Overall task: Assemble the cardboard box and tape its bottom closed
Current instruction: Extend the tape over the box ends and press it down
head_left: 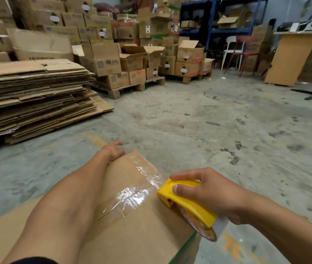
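The box (pixel 136 231) sits on the concrete floor (pixel 218 121), its folded flaps facing up; clear tape (pixel 132 195) runs along the middle seam from the far edge toward the right edge, wrinkled and shiny where it catches the light. The left hand (pixel 113 150) reaches over the far corner of the box, palm pressed on the cardboard and fingers curled past the edge, the forearm lying across the top; its grip is on the box corner, though how tightly I cannot tell. The right hand (pixel 208 193) has its grip clenched around a yellow dispenser (pixel 185 202), thumb on the near side and fingers over the top; the dispenser's nose touches the box at the tape's end, near the right edge. To the left, a stack of flat cardboard (pixel 33 100) rests on the floor; farther back stand pallets of boxes (pixel 128 61).
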